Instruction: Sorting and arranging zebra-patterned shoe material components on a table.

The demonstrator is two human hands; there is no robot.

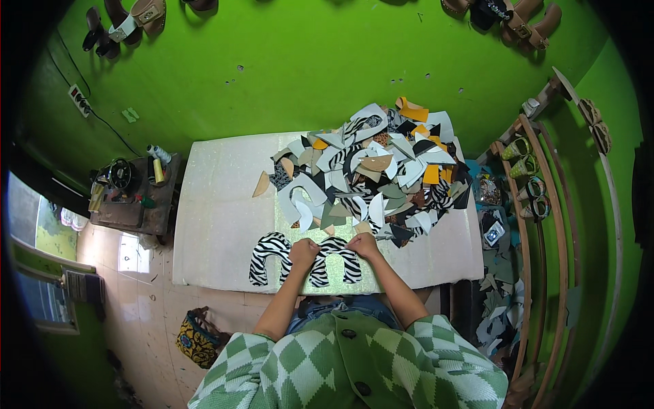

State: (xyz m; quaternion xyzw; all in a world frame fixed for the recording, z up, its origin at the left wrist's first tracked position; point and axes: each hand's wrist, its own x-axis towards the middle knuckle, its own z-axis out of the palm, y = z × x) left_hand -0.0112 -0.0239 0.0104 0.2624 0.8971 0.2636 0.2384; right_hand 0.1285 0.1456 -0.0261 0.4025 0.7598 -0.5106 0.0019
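A zebra-print arch-shaped cut piece [333,251] lies near the table's front edge, its two legs pointing toward me. At its upper left edge is my left hand [304,253], fingers closed on it. My right hand [363,245] pinches the same piece at its upper right. Just left of my left hand rests a second zebra-print arch [259,262], its right side close to that hand. The fingertips of both hands are partly hidden.
A large heap of scraps [381,163] covers the back right of the white table [225,204]. A sewing machine [121,176] stands on a small table at left. Wooden racks [545,204] with sandals line the right. A patterned bag [197,339] lies on the floor.
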